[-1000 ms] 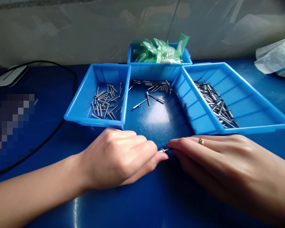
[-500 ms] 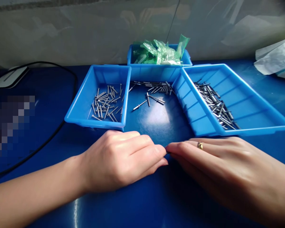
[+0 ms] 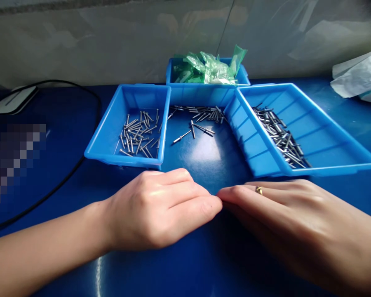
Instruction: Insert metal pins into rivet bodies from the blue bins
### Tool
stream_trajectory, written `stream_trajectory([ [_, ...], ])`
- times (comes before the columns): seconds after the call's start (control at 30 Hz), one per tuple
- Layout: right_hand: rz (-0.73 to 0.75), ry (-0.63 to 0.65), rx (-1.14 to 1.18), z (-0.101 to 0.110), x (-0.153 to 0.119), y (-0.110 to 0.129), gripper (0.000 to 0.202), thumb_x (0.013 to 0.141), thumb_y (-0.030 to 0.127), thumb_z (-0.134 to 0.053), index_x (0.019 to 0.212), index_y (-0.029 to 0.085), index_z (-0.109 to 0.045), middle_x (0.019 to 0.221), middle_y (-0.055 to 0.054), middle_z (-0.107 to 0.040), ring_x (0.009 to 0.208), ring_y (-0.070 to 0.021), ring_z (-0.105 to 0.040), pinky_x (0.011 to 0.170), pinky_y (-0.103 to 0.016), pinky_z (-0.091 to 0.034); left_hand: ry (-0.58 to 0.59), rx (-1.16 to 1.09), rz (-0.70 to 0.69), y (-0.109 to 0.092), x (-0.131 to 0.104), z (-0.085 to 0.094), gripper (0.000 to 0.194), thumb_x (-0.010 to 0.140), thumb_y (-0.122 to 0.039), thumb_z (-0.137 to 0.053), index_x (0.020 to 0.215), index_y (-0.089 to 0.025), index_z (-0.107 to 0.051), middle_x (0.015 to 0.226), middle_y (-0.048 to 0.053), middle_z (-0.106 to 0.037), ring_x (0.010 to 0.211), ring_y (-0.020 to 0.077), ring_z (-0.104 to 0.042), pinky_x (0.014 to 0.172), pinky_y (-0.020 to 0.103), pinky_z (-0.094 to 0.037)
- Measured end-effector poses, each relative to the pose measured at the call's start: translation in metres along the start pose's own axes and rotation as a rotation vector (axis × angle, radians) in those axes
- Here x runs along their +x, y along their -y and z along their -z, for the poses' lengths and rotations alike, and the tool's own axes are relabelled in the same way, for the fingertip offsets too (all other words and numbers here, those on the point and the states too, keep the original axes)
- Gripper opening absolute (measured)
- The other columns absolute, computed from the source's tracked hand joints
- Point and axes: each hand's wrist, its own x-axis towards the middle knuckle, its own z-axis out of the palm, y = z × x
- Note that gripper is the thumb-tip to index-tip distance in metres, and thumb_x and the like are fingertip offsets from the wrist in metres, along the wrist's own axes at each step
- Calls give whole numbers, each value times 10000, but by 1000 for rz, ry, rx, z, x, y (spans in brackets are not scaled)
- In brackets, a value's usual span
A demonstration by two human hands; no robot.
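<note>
Low over the blue tabletop, my left hand (image 3: 163, 210) is closed, its thumb and fingers pressed together. My right hand (image 3: 275, 218), with a ring on one finger, is pinched too, and the fingertips of both hands meet. Whatever lies between them is hidden. Beyond my left hand is a blue bin (image 3: 123, 160) of silver screws (image 3: 137, 134). Another blue bin (image 3: 324, 136), past my right hand, holds a pile of blind rivets (image 3: 284, 140). Between these bins, several loose rivets (image 3: 205, 113) lie on the table.
At the back, a third blue bin (image 3: 170, 74) holds green plastic bags (image 3: 213, 68) against a grey wall (image 3: 111, 45). A black cable (image 3: 97, 111) curves along the left, near a white flat device (image 3: 14, 101). White crumpled sheeting (image 3: 358, 74) lies at the far right.
My left fingertips have shifted slightly right, closing the small gap to my right hand. The small dark bit seen between the fingertips is now covered. Bins and loose rivets stay put.
</note>
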Motion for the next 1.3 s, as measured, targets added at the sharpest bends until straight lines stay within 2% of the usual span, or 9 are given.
stream_trajectory([
  [0.1,-16,34,58,-3,-3,2,364,1114,20,-384,933,259,-589,684,49,-632,471,-140,-595,447,-291,-469,19,-51,24,-1,-4,-7,272,1177,-80,-593,1059,-219,-795,959,-1,-902,843,157,-841,802,264,-705],
  [0.2,-50,20,91,-5,-5,2,368,1205,84,-355,956,272,-551,704,75,-576,481,-123,-526,453,-294,-400,-35,-59,11,-2,-6,-8,342,1230,-133,-504,1039,-215,-775,954,5,-901,852,156,-846,779,259,-690],
  [0.33,-11,19,52,-3,-1,-1,458,1262,160,-361,889,250,-612,716,30,-676,511,-131,-635,475,-286,-474,61,-56,-24,-3,-5,0,298,1182,-109,-553,1019,-197,-787,1005,18,-900,924,159,-865,868,237,-703],
  [0.43,16,15,-5,0,2,-2,489,1273,183,-370,890,233,-669,731,-5,-736,520,-152,-692,464,-296,-494,72,-57,-36,-4,-4,4,241,1128,-78,-588,1050,-180,-793,945,21,-862,863,167,-845,815,242,-680],
  [0.57,8,5,-14,-2,2,-1,513,1294,217,-358,892,231,-677,691,26,-693,483,-130,-658,457,-290,-458,88,1,-14,-4,-2,3,317,1168,-63,-529,1009,-171,-780,845,-1,-806,733,152,-755,725,265,-627],
  [0.67,-4,-24,-14,-3,3,0,516,1307,279,-379,877,238,-662,678,40,-668,477,-126,-636,466,-291,-451,63,48,-17,-3,0,1,296,1180,-94,-601,957,-153,-786,837,17,-793,709,158,-746,675,281,-607],
  [0.9,14,-3,-46,-2,-3,-3,483,1252,130,-367,869,250,-636,700,15,-667,507,-140,-612,480,-287,-450,61,90,23,-2,1,-2,375,1192,-114,-583,867,-155,-766,794,20,-768,662,159,-702,614,303,-546],
  [1.1,-118,32,-136,-17,-34,-7,271,1177,400,-647,935,287,-691,698,-18,-643,587,-220,-613,521,-313,-487,51,114,61,-4,1,-5,394,1157,-104,-599,785,-190,-694,656,-39,-637,534,146,-558,541,331,-424],
  [1.3,-120,20,-152,-30,-47,-17,314,1154,512,-653,925,299,-683,677,-16,-600,589,-232,-580,521,-325,-475,12,82,41,-5,0,-4,344,1118,-55,-578,845,-144,-766,731,4,-720,606,163,-617,571,329,-497],
])
